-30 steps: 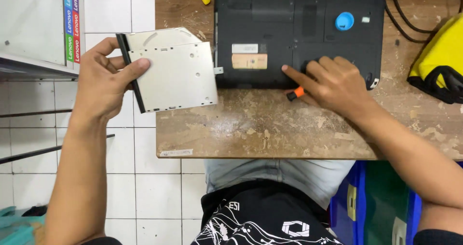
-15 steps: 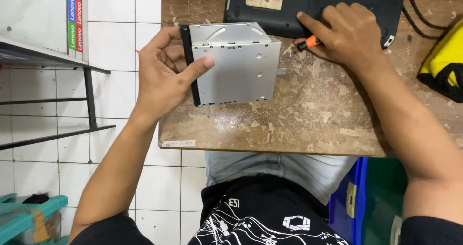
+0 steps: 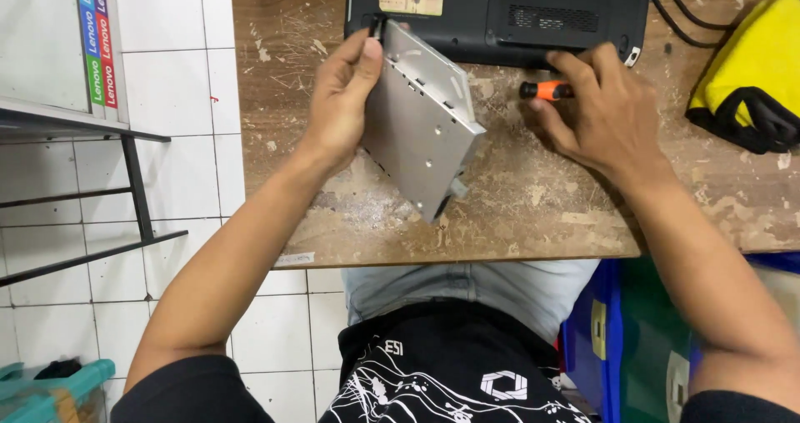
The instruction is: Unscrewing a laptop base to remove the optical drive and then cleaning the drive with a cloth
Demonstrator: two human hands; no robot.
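while the left hand (image 3: 342, 98) grips the tilted optical drive (image 3: 421, 127) by its edge, it looks light, stiff, thin-cased; the right hand (image 3: 596, 110) clasps an orange screwdriver (image 3: 543, 90).

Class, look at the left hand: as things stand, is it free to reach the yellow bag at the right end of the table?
Probably not. The left hand grips the silver disc drive, and the right hand with the orange screwdriver lies between it and the yellow bag.
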